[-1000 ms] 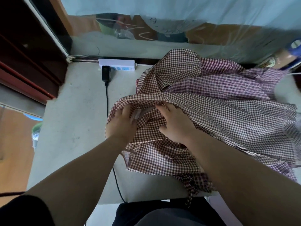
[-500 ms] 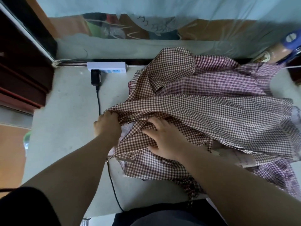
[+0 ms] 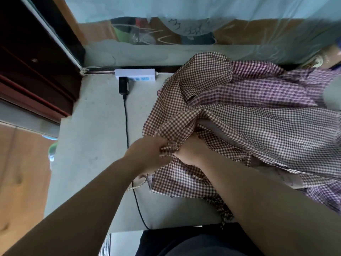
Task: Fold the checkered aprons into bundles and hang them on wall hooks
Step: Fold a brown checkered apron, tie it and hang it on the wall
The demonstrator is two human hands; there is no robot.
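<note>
Both hands have drawn together since half a second ago: the left hand (image 3: 147, 154), which then sat at the left end of a long fold, now meets the right hand (image 3: 190, 153) at the near left part of the brown checkered apron (image 3: 258, 130), and the right hand, then lying flat on top of the cloth, is now pushed in under a fold. The left hand's fingers are curled round a small bunch of the brown check fabric, gripping it. The right hand's fingers are hidden by the cloth, so whether they grip or lie straight cannot be told; only its back and wrist show, touching the left hand's bunch. The brown apron lies rumpled across the right half of the pale tabletop (image 3: 96, 130), its near corner spread flat under the forearms and a dark tie end (image 3: 224, 213) hanging over the front edge. Behind it, toward the wall, lies a purple checkered apron (image 3: 267, 89), partly covered by the brown one. At the back edge of the tabletop sits a white power strip (image 3: 135, 74) with a black plug (image 3: 123, 87) in it, and the black cable (image 3: 126, 122) runs forward past the left hand.
</note>
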